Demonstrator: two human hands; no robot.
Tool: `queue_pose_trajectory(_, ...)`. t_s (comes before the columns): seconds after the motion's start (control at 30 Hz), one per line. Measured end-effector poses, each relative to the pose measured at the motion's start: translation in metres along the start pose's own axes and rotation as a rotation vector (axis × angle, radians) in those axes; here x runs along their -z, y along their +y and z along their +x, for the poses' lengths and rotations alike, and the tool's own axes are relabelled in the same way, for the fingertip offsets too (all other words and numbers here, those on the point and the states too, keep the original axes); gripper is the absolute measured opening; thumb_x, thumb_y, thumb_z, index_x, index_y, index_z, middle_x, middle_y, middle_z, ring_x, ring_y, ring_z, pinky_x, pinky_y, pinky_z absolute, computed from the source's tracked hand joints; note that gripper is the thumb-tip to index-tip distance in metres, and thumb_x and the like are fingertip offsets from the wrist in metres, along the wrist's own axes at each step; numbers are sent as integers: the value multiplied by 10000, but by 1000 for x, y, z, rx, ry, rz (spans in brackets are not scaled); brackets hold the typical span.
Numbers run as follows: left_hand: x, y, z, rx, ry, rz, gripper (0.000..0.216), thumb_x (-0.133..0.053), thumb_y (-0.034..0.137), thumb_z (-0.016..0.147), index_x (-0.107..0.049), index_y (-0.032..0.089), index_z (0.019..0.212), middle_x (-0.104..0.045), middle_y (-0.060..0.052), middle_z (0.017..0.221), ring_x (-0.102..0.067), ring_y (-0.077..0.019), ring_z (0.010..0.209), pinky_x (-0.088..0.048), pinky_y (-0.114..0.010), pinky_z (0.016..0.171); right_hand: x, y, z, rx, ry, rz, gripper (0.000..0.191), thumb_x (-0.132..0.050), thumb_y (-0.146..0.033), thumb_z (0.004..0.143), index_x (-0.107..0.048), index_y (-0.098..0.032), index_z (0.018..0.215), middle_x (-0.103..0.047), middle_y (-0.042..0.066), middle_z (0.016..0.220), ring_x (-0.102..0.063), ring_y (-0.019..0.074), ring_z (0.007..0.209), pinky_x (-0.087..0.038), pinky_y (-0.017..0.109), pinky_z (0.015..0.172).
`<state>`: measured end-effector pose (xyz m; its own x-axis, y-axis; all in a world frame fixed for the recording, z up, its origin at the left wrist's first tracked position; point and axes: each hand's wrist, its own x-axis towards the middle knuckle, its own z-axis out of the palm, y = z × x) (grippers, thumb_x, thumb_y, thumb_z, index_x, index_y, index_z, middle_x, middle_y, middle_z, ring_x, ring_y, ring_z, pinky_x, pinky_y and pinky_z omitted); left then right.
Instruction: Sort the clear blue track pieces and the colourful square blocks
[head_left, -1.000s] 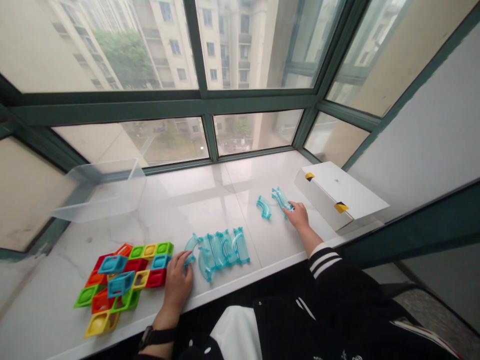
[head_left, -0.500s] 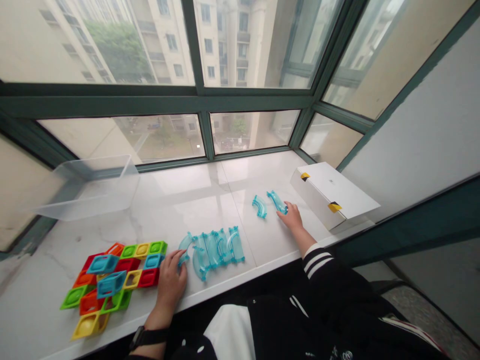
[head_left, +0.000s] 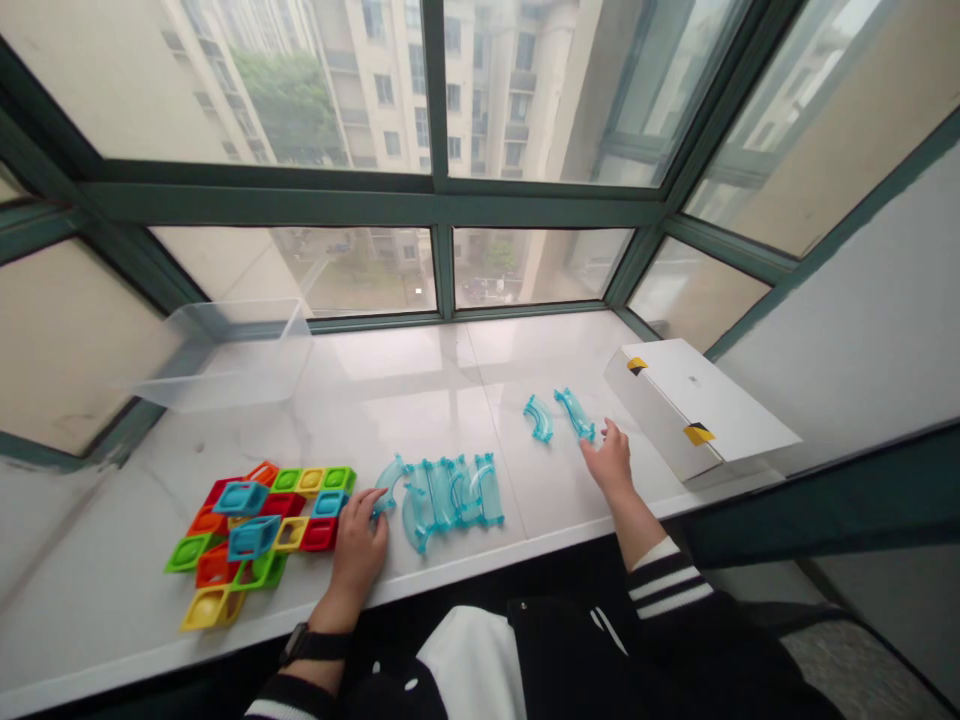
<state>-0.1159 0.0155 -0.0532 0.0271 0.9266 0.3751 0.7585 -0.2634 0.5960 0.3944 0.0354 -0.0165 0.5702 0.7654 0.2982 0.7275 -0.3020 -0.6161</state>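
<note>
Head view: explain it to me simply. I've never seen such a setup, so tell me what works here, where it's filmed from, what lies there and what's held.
There is no machine, just a person's bare hands, seen by a camera worn on the head. On the ledge by the window lie colourful blocks, clear blue pieces, a clear bin and a white box. The left hand has its fingers at a curved piece; its grip is unclear. The right hand is open beside a longer piece.
</note>
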Motion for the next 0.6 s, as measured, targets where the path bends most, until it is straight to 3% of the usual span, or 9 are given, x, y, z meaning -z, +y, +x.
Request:
queue_pose_trajectory(0.1, -1, 1, 0, 26, 10, -28, 364, -516, 235, 918, -659, 226, 1252, -643, -119, 1261, -627, -299, 1197, -520, -496, 1097, 18, -39, -3, 177, -3, 143, 618, -617, -391, 879, -528, -155, 1443, -660, 168, 1165, -643, 317, 1049, -542, 520, 999)
queue_pose_trajectory(0.17, -1, 2, -1, 37, 15, -50, 360, -521, 234, 919, -659, 223, 1251, -636, -121, 1259, -629, -296, 1197, -539, -486, 1076, 25, -67, -11, 295, -80, 239, 491, -595, -372, 931, -587, -193, 1389, -689, 117, 1079, -662, 265, 930, -570, 471, 936)
queue_pose_trajectory(0.3, 0, 4, -1, 37, 7, -74, 360, -531, 215, 904, -663, 223, 1239, -636, -120, 1236, -633, -293, 1181, -559, -486, 1047, 20, -107, -40, 494, -504, 327, 322, -607, -308, 967, -684, -244, 1273, -718, 67, 1020, -687, 209, 864, -590, 390, 844)
queue_pose_trajectory(0.4, 1, 7, 0, 36, 7, -86, 364, -544, 207, 892, -661, 222, 1236, -630, -120, 1222, -641, -290, 1159, -571, -482, 1029, 2, -118, -64, 554, -733, 315, 292, -650, -255, 947, -727, -266, 1228, -716, 60, 1093, -697, 199, 923, -594, 356, 820)
queue_pose_trajectory(0.6, 2, 9, -1, 16, 5, -98, 376, -537, 187, 896, -666, 220, 1248, -620, -116, 1221, -643, -280, 1145, -563, -479, 1037, -28, -122, -94, 517, -770, 276, 360, -738, -186, 881, -716, -260, 1233, -651, 66, 1156, -679, 209, 1009, -600, 361, 878)
